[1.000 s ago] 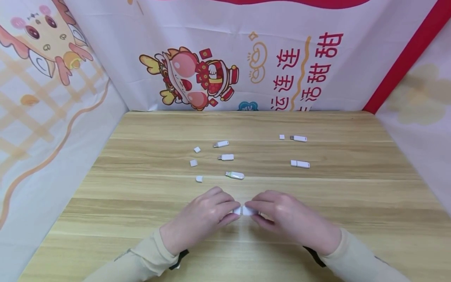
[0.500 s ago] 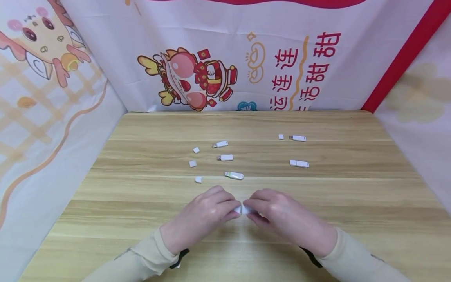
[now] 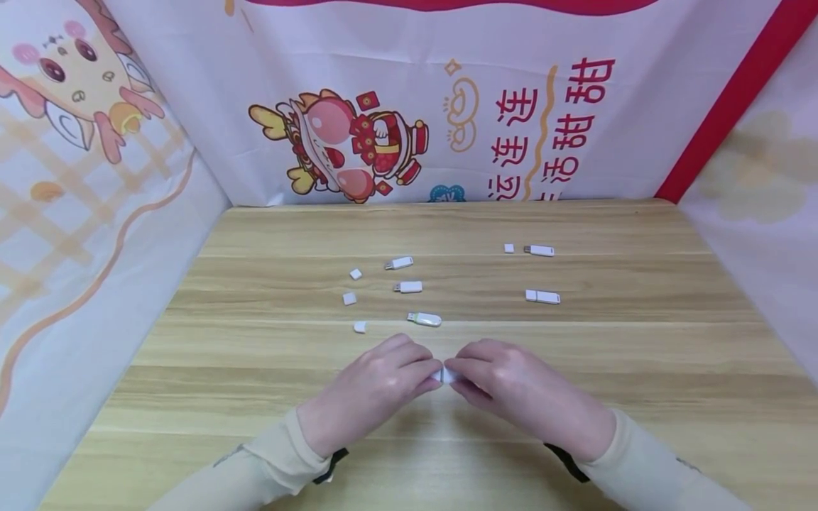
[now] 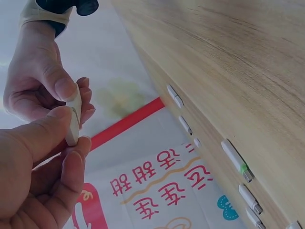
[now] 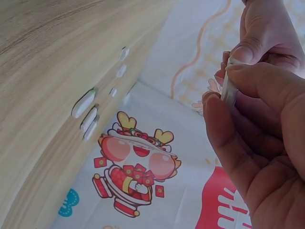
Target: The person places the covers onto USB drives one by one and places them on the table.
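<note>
A white USB stick [image 3: 449,375] is held just above the table, between both hands. My left hand [image 3: 383,380] pinches its left end, the cap, between thumb and fingers. At the other end, my right hand [image 3: 514,380] pinches the body. Cap and body meet at a thin seam; no metal plug shows. Both wrist views show the stick [image 4: 73,126] in the fingertips, partly covered by them. Beyond the hands lie a USB stick with a green band [image 3: 425,320] and two plain uncapped sticks [image 3: 408,287], their plugs facing left.
Three loose caps [image 3: 361,327] lie left of those sticks. Farther right are a capped USB stick [image 3: 543,297] and an uncapped one [image 3: 540,250] with its cap [image 3: 509,248] beside it. Printed cloth [image 3: 486,142] walls the back and sides of the wooden table [image 3: 255,348].
The gap between cap and body has closed as the fingers came together. Both hands have risen slightly in the head view, still pinching the USB stick. The loose sticks lie as before.
</note>
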Motion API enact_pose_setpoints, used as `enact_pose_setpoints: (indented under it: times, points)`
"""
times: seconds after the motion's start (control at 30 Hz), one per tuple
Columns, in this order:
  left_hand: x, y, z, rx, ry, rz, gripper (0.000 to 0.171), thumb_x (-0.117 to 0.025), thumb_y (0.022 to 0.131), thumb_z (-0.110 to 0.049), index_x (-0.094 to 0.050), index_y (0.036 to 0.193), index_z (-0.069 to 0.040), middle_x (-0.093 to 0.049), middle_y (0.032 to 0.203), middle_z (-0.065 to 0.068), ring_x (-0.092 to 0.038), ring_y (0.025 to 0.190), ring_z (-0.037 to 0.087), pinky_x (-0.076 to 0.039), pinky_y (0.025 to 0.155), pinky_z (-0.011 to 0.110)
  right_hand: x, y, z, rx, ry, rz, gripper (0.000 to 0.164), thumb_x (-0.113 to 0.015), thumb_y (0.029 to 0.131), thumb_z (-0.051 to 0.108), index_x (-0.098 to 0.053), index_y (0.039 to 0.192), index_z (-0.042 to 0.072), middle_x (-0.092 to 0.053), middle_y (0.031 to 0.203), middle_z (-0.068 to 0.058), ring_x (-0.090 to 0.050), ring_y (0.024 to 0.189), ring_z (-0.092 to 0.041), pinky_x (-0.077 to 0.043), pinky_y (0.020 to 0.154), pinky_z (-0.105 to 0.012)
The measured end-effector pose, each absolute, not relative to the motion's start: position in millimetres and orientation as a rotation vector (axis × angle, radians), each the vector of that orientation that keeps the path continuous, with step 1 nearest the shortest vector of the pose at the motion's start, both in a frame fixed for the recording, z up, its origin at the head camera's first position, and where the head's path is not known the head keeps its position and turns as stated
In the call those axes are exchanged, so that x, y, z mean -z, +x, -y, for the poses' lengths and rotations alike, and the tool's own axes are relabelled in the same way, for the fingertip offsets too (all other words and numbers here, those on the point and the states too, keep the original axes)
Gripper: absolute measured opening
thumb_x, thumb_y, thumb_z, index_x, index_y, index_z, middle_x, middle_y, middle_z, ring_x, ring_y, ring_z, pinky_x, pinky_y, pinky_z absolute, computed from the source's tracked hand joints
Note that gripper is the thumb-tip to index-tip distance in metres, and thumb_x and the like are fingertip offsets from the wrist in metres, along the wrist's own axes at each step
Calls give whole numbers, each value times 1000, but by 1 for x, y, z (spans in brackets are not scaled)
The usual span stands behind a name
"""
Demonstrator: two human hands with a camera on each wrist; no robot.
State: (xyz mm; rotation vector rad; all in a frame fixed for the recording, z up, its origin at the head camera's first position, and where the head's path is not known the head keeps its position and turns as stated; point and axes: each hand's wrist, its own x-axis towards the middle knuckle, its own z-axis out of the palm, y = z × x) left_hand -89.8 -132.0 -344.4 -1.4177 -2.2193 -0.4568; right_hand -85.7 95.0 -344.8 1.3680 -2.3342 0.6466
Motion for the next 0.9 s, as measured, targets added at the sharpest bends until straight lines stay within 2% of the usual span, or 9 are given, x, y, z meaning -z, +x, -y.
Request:
enact_pose_setpoints:
  times: [0.33, 0.63, 0.9]
  points:
    - [342, -94, 127, 438, -1431, 2256, 13, -74, 89, -13, -73, 98, -4, -67, 94, 1, -58, 87, 12, -51, 77, 16, 342, -89, -100, -616, 1362, 2345, 19, -84, 76, 3, -74, 92, 2, -66, 84, 1, -64, 75, -8, -54, 69, -16]
    - [347, -102, 110, 397, -1449, 2154, 15, -76, 88, -16, -73, 97, -5, -67, 94, 1, -60, 88, 14, -49, 80, 15, 338, -90, -111, -633, 1343, 2296, 24, -86, 71, -3, -74, 91, 1, -66, 83, -1, -64, 72, -10, -55, 65, -18]
    - [348, -106, 112, 421, -1432, 2201, 12, -76, 88, -14, -75, 96, -5, -68, 93, 2, -61, 88, 14, -51, 80, 16, 340, -98, -111, -636, 1358, 2310, 19, -84, 74, -1, -74, 89, 3, -67, 82, 0, -64, 73, -9, -55, 66, -19]
